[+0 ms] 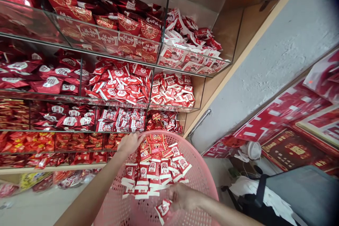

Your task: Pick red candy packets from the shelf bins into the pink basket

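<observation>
A pink plastic basket (205, 169) with a perforated wall stands in front of me, tilted toward the shelves. My left hand (131, 144) grips its far left rim, fingers hooked over the edge. Inside lies a pile of small red-and-white candy packets (153, 169), with several red-and-gold packets (156, 144) at the far end. Low in the basket, my right hand (182, 197) is closed with its fingers curled. One candy packet (163, 209) sticks out at its fingertips, apart from the pile. My right fingertips are partly hidden.
Glass-fronted shelves (116, 39) hold red wrapped sweets sorted into compartments. A wooden side panel (225, 74) and grey wall (259, 60) rise to the right. Red decorations (283, 116), a white roll (253, 150) and a grey-topped item (304, 190) stand at right. Bagged goods (39, 182) lie below the shelves.
</observation>
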The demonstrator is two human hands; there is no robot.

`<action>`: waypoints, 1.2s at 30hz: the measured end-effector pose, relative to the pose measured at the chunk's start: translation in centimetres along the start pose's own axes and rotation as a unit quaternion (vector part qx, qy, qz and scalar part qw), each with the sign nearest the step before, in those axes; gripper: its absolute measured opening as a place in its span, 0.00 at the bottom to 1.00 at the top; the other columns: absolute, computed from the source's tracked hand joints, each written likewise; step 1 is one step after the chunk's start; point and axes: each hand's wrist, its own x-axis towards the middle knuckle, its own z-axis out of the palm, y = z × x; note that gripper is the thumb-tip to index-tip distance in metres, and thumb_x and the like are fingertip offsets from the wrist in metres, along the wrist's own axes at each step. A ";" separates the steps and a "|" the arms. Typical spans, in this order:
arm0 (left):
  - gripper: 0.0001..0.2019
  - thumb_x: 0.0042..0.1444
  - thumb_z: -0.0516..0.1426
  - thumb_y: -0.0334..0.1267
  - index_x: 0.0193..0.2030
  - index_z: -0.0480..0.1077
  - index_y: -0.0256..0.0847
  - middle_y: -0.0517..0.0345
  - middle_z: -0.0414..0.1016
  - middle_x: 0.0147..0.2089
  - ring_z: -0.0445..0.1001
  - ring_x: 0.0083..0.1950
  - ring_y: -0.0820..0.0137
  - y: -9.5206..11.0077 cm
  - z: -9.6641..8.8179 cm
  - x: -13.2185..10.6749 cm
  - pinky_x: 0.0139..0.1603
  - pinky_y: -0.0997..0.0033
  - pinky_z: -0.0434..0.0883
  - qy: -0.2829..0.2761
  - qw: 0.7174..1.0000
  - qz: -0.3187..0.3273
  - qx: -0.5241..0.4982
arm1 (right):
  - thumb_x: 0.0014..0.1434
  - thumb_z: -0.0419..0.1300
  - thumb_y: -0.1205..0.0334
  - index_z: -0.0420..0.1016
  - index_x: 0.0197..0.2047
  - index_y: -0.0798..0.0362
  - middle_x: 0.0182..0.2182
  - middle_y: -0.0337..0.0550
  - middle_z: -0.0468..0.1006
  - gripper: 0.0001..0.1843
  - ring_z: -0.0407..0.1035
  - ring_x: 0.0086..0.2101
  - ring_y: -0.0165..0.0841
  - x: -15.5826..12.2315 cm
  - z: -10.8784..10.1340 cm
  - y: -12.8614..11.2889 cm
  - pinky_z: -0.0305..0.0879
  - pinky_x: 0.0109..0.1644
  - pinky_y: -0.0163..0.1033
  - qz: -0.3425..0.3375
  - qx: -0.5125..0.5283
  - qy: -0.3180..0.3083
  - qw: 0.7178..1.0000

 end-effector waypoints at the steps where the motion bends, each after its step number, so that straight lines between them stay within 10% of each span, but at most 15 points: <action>1: 0.27 0.61 0.37 0.54 0.48 0.67 0.37 0.42 0.77 0.41 0.76 0.43 0.57 0.0 0.0 0.0 0.40 0.62 0.68 -0.001 1.000 0.000 0.002 | 0.38 0.64 0.66 0.64 0.21 0.55 0.17 0.30 0.62 0.10 0.58 0.22 0.23 0.2 -0.1 0.2 0.55 0.23 0.28 0.018 0.031 0.001 0.999; 10: 0.28 0.61 0.37 0.55 0.49 0.67 0.37 0.43 0.77 0.42 0.76 0.43 0.57 0.2 -0.1 0.0 0.41 0.63 0.68 -0.013 1.000 -0.004 0.011 | 0.42 0.64 0.62 0.64 0.32 0.54 0.19 0.29 0.67 0.15 0.61 0.19 0.22 -0.8 -2.6 -0.4 0.56 0.21 0.27 -0.056 0.197 0.018 0.979; 17: 0.28 0.61 0.37 0.54 0.50 0.67 0.36 0.43 0.77 0.42 0.76 0.43 0.57 0.3 -0.1 -0.1 0.40 0.63 0.68 0.002 1.000 -0.003 0.022 | 0.47 0.53 0.72 0.71 0.33 0.56 0.22 0.33 0.68 0.10 0.60 0.22 0.22 -4.0 -4.3 -3.1 0.56 0.26 0.28 -0.169 0.118 0.022 0.978; 28: 0.28 0.61 0.36 0.53 0.48 0.67 0.36 0.42 0.77 0.40 0.76 0.42 0.56 0.2 0.2 -0.1 0.38 0.63 0.68 0.013 1.000 -0.001 0.011 | 0.45 0.54 0.72 0.66 0.18 0.55 0.11 0.31 0.64 0.07 0.57 0.15 0.21 0.0 -9.5 -6.7 0.50 0.18 0.27 -0.042 -0.026 0.134 0.990; 36: 0.28 0.61 0.37 0.55 0.47 0.68 0.37 0.44 0.78 0.39 0.76 0.41 0.57 0.0 0.3 0.0 0.37 0.63 0.68 0.013 1.000 -0.003 0.001 | 0.53 0.52 0.66 0.63 0.26 0.53 0.15 0.31 0.66 0.05 0.61 0.17 0.24 3.3 -7.5 -6.7 0.59 0.22 0.29 -0.044 0.103 0.183 0.977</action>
